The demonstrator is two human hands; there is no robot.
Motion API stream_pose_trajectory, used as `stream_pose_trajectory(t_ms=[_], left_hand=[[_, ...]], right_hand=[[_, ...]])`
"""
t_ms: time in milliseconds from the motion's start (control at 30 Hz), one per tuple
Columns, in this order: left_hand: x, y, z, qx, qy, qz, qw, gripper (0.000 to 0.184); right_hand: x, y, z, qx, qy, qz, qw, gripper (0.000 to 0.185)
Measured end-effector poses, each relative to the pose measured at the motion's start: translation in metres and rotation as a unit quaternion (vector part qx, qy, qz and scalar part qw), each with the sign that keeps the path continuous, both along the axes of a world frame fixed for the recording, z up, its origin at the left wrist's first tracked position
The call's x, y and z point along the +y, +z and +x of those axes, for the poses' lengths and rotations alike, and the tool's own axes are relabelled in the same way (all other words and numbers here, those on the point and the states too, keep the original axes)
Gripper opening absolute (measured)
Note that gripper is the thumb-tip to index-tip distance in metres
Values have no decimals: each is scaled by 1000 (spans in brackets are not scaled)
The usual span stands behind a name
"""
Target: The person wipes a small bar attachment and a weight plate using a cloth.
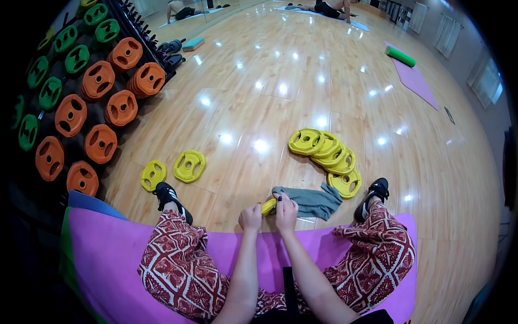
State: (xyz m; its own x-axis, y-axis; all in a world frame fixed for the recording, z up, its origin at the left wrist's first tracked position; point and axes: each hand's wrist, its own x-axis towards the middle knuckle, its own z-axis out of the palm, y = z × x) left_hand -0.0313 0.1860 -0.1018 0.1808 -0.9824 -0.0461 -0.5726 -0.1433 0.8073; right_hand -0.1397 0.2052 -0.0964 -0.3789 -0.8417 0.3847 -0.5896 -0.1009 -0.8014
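Between my hands a yellow weight plate (268, 206) is held up, seen nearly edge-on. My left hand (250, 218) is closed on its left side. My right hand (286, 211) grips its right side, and a grey-green cloth (310, 202) lies on the floor just beyond that hand, partly hidden by it; whether the hand also holds the cloth I cannot tell. Several yellow plates (306, 141) overlap in a row ahead on the right. Two more lie ahead on the left, a smaller-looking one (154, 175) near my left shoe and another (189, 166) beside it.
A rack with orange plates (98, 80) and green plates (77, 59) stands at the left. Under my legs is a purple mat (113, 254). A green roller (400, 56) rests on a pink mat (414, 83) farther off. At the back a person (332, 7) is on a mat.
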Motion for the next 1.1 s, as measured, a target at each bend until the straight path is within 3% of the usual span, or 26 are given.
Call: stream_pose_trajectory(t_ms=[133,200,233,300,433,567,633,700,767,867,967,1033,1100], left_hand=[[0,5,2,14,-5,16,1000,40],[2,5,3,13,-4,3,1000,40],[2,5,4,17,0,11,1000,39],[2,3,10,18,10,18,1000,38],[-1,-20,18,59,34,-20,997,38],[-3,-23,25,92,54,-41,993,38],[-3,-26,27,121,68,-47,989,36],[-1,-26,27,149,82,-51,984,35],[1,-21,26,212,103,-49,971,30],[-1,-22,28,298,100,-15,949,30],[-8,-42,31,192,58,1,980,34],[-10,-40,27,193,75,17,978,34],[-13,-39,27,151,24,17,988,35]], right_hand=[[-7,-6,-10,-30,7,33,999,27],[-7,-12,-15,-276,14,113,954,31],[-8,-19,-20,-277,15,113,954,31],[-11,-20,-26,-440,22,104,891,36],[-7,-15,-23,-466,35,137,874,35],[-12,-32,-23,-470,36,178,864,34],[-5,-12,-10,-398,56,118,908,33],[-1,3,8,-374,85,102,918,33],[-1,-4,20,-167,135,83,973,29],[3,19,31,-72,96,74,990,28],[-2,9,19,-38,100,53,993,28],[-4,7,13,-42,94,42,994,28],[-5,6,7,-59,83,48,994,27]])
